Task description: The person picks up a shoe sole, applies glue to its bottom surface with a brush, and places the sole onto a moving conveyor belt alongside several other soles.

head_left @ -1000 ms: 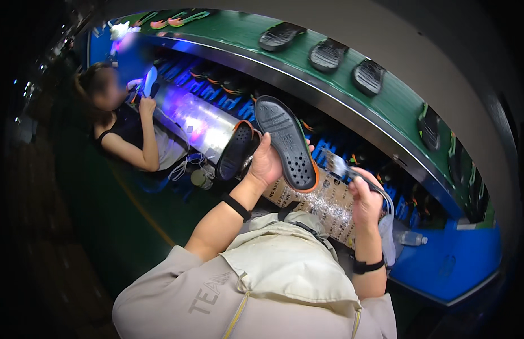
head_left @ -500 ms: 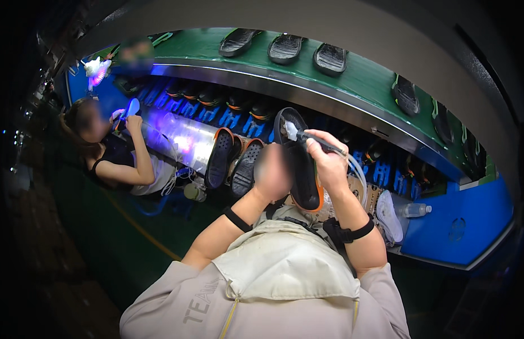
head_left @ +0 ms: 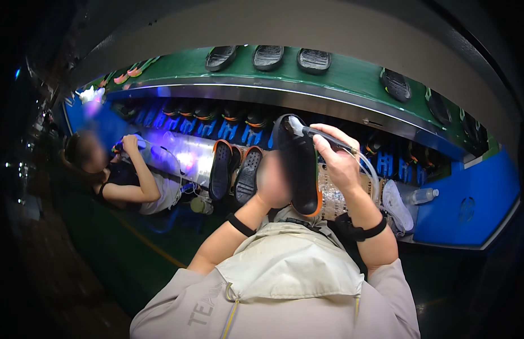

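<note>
My left hand (head_left: 275, 182), partly blurred, holds a black clog with an orange edge (head_left: 300, 169) by its left side. The clog is tilted upright before me, one end up and the orange-edged end down toward my lap. In my closed right hand (head_left: 342, 164) is a dark-handled brush (head_left: 324, 135) with a thin clear hose (head_left: 370, 169) trailing from its back end. White bristles touch the inside of the clog's upper end. To the left of my left hand, two more black clogs stand on the ledge: an orange-edged one (head_left: 220, 169) and one with a perforated top (head_left: 249, 172).
Black soles (head_left: 267, 56) lie on a green conveyor belt (head_left: 352, 73) behind a metal edge. Below it runs a rack with blue holders (head_left: 227, 131) bearing shoes. A white shoe form (head_left: 396, 206) and a clear bottle (head_left: 424, 195) are at right. A co-worker (head_left: 129, 169) sits at left.
The bristles have shifted slightly across the clog's upper end toward its right edge. My view has tilted a little. The co-worker's hands have lowered.
</note>
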`<control>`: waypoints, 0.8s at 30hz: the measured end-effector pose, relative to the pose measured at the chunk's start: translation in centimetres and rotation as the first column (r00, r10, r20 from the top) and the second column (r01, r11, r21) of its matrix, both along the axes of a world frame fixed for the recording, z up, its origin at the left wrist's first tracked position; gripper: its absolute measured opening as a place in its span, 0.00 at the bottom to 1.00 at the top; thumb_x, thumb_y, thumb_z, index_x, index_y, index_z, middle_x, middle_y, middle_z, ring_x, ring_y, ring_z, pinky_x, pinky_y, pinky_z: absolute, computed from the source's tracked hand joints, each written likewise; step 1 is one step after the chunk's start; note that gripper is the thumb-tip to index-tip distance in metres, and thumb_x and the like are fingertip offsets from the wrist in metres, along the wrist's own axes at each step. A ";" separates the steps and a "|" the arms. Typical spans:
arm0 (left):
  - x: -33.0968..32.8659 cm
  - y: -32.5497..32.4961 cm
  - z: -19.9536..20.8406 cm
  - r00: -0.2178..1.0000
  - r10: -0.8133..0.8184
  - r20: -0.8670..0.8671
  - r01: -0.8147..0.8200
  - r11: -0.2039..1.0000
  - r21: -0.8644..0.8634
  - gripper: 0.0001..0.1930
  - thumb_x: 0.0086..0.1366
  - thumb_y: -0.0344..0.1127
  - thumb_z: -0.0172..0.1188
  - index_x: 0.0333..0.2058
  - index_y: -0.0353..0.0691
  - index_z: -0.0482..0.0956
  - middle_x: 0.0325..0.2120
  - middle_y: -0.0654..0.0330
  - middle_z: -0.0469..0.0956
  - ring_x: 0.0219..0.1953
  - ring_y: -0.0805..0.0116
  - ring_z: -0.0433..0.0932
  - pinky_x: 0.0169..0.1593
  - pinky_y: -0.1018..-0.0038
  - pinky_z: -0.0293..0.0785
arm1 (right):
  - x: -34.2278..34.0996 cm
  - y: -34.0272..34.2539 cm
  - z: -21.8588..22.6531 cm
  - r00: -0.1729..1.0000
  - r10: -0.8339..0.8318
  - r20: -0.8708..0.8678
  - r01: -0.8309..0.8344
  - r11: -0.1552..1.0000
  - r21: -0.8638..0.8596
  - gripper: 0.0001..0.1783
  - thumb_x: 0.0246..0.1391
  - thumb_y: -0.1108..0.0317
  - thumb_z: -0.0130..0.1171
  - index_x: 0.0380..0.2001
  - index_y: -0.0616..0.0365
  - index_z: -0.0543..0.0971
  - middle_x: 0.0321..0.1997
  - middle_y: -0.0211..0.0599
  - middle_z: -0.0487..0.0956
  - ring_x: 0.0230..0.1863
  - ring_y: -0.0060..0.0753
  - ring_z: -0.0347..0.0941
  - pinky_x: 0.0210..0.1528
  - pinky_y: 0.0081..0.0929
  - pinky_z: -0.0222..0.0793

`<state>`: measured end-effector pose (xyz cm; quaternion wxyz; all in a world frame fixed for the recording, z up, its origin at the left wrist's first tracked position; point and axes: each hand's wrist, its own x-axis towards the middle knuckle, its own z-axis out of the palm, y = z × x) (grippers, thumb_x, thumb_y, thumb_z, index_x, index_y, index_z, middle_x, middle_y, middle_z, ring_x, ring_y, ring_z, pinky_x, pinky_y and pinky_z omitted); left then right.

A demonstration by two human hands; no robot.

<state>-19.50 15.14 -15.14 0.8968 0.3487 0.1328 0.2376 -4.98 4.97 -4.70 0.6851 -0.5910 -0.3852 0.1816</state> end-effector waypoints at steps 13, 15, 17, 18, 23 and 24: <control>-0.6 2.4 -0.7 0.991 0.011 0.132 0.001 0.996 -0.094 0.41 0.78 0.75 0.37 0.70 0.48 0.74 0.66 0.60 0.78 0.69 0.60 0.74 0.73 0.58 0.69 | 1.2 -0.4 -0.6 0.840 0.435 0.323 -0.411 0.900 -0.142 0.15 0.63 0.66 0.71 0.51 0.57 0.89 0.44 0.39 0.89 0.44 0.37 0.84 0.51 0.31 0.79; -1.3 3.0 -0.5 0.991 0.134 -0.014 -0.131 0.982 0.132 0.40 0.78 0.74 0.41 0.69 0.48 0.75 0.63 0.59 0.81 0.66 0.57 0.77 0.73 0.56 0.70 | 1.8 -0.9 0.5 0.750 0.624 0.220 -0.577 0.780 -0.244 0.15 0.62 0.65 0.71 0.50 0.58 0.89 0.45 0.41 0.89 0.45 0.38 0.85 0.52 0.32 0.78; -0.8 3.7 -0.1 0.985 0.162 0.054 -0.158 0.985 -0.072 0.38 0.78 0.73 0.44 0.68 0.48 0.76 0.62 0.58 0.81 0.65 0.56 0.79 0.72 0.56 0.71 | 1.3 -0.7 -0.7 0.899 0.429 0.084 -0.426 0.903 -0.056 0.15 0.63 0.66 0.71 0.50 0.59 0.89 0.44 0.39 0.89 0.45 0.34 0.84 0.52 0.32 0.78; -0.9 3.7 0.4 0.986 0.101 0.133 -0.087 0.991 -0.105 0.37 0.78 0.72 0.46 0.68 0.48 0.76 0.62 0.58 0.81 0.65 0.57 0.78 0.72 0.57 0.71 | 0.8 -0.8 -0.2 0.959 0.261 0.107 -0.252 0.964 -0.089 0.14 0.63 0.68 0.70 0.50 0.60 0.89 0.45 0.38 0.89 0.45 0.30 0.84 0.52 0.31 0.78; -0.1 5.0 2.0 0.976 0.046 0.213 -0.022 0.994 -0.111 0.46 0.74 0.79 0.36 0.71 0.47 0.72 0.60 0.47 0.82 0.56 0.39 0.84 0.64 0.42 0.80 | -0.2 -1.3 1.0 0.743 0.605 0.288 -0.577 0.796 -0.184 0.12 0.58 0.69 0.73 0.45 0.58 0.89 0.42 0.47 0.88 0.43 0.50 0.86 0.50 0.40 0.80; -0.2 5.4 2.6 0.967 0.040 0.250 -0.027 0.998 -0.058 0.46 0.74 0.78 0.37 0.71 0.47 0.73 0.59 0.47 0.82 0.57 0.39 0.84 0.64 0.42 0.80 | -0.6 -1.4 0.7 0.834 0.494 0.247 -0.488 0.868 -0.091 0.12 0.57 0.70 0.73 0.45 0.59 0.89 0.42 0.46 0.88 0.43 0.50 0.86 0.50 0.41 0.80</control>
